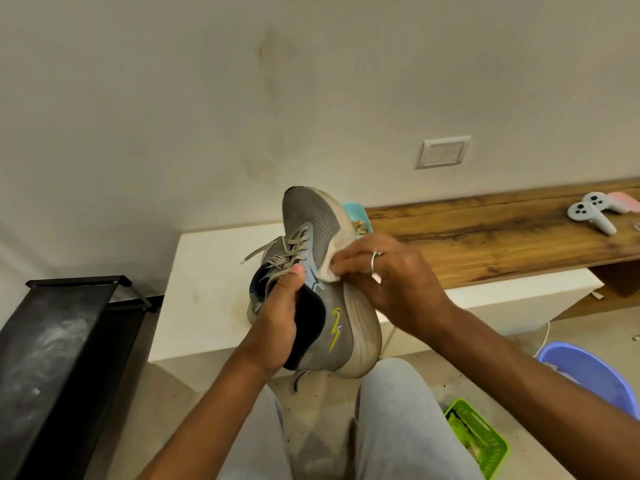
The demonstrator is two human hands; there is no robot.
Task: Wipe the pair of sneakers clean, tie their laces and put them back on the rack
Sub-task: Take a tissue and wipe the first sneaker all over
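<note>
A grey sneaker (313,223) with a yellow logo and loose beige laces is held up in front of me, toe pointing away. My left hand (278,320) reaches into its dark collar, thumb on the tongue, and grips it. My right hand (388,275), with a ring on one finger, pinches a small white cloth (329,268) against the shoe's side near the sole. A second sneaker (254,306) shows partly behind, resting on the white cabinet (207,271). The black shoe rack (65,327) stands at the left.
A wooden shelf (485,230) runs right along the wall with a grey game controller (592,211). A blue tray (356,213) sits behind the shoe. On the floor at the right are a purple basin (595,375) and a green basket (481,438). My knees are below.
</note>
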